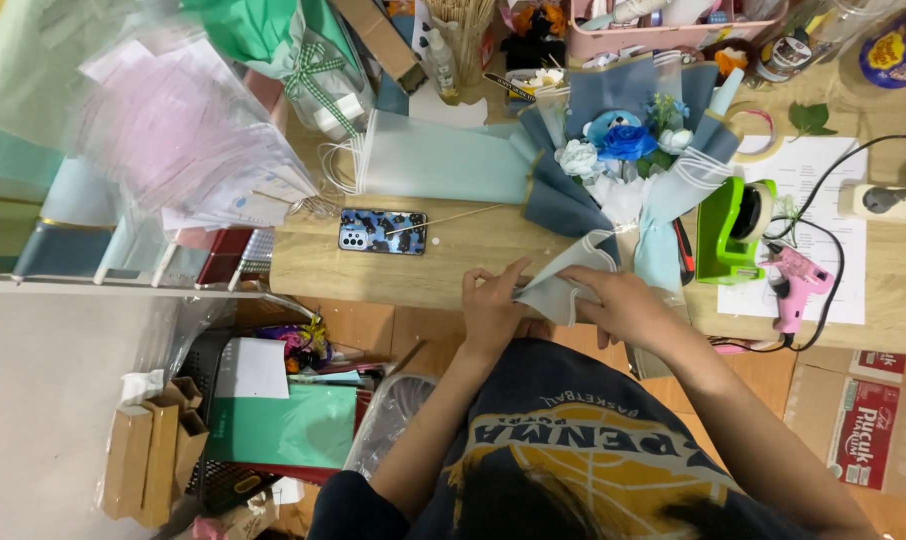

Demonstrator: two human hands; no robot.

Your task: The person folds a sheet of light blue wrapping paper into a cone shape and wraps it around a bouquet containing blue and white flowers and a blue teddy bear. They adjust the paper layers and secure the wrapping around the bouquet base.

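Both hands, left [493,305] and right [628,305], pinch a folded grey-blue wrapping sheet [563,280] at lower centre, below the bouquet [623,145]. Fold probably slips if grip loosens; glue gun [795,285] cable could snag.

left hand [493,303]: raised at table edge, fingers bent, thumb and forefinger pinched together near the right hand. left forearm: bare, runs down toward the body, elbow bent. right hand [623,303]: palm down, fingers pointing left, closed in a light grip (fingertips partly hidden). right forearm: bare, slants down and outward to the lower right. hands: close together, almost touching.
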